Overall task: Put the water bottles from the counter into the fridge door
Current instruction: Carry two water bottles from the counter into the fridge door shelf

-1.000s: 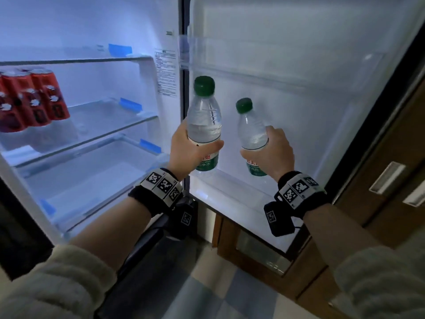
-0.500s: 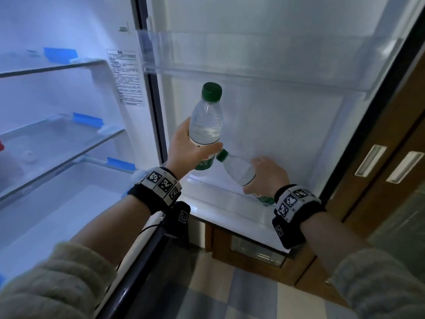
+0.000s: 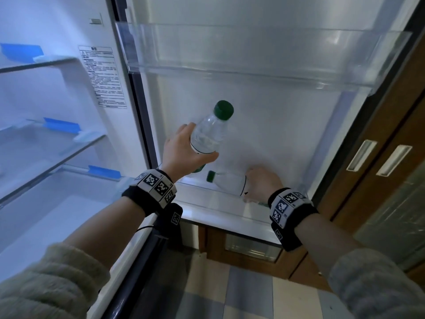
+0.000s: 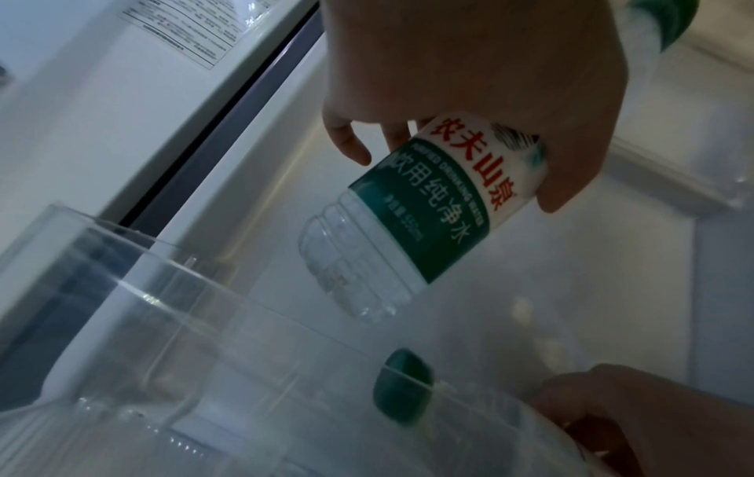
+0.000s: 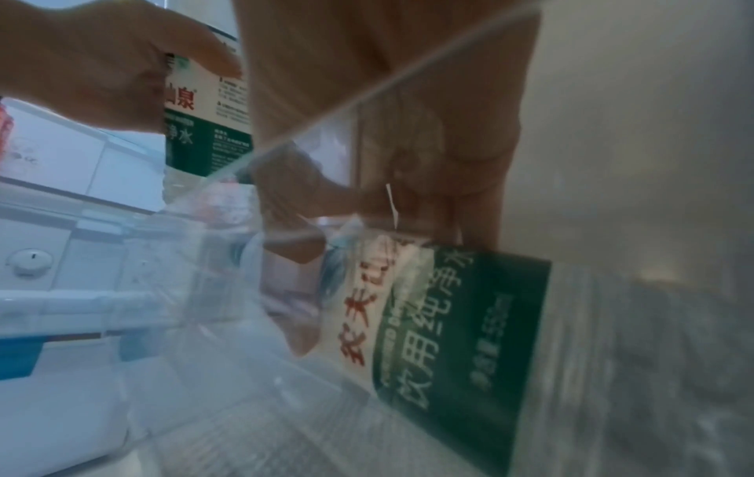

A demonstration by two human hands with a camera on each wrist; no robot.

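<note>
Your left fingers (image 4: 347,142) are curled round the label of a clear plastic water bottle with a green cap (image 3: 208,134), thumb across its front; your left hand (image 3: 184,153) holds it tilted, cap up and leaning right, its base hanging just above the rim of the clear lower door bin (image 3: 213,203). Your right fingers (image 5: 461,155) are wrapped round the body of the second clear green-capped water bottle (image 3: 227,181); your right hand (image 3: 262,183) has it low inside that same bin, tipped hard over so the cap points left toward your other hand. The right wrist view looks through the bin's clear wall, so you can't tell if the bottle's base is touching the bin floor. Above both bottles sits the clear upper door bin (image 3: 253,54). To your left the fridge interior is open, with glass shelves (image 3: 46,143) on blue clips and a printed white sticker (image 3: 103,77) on the side wall. Right of the door stands a brown wooden cabinet (image 3: 391,146).
</note>
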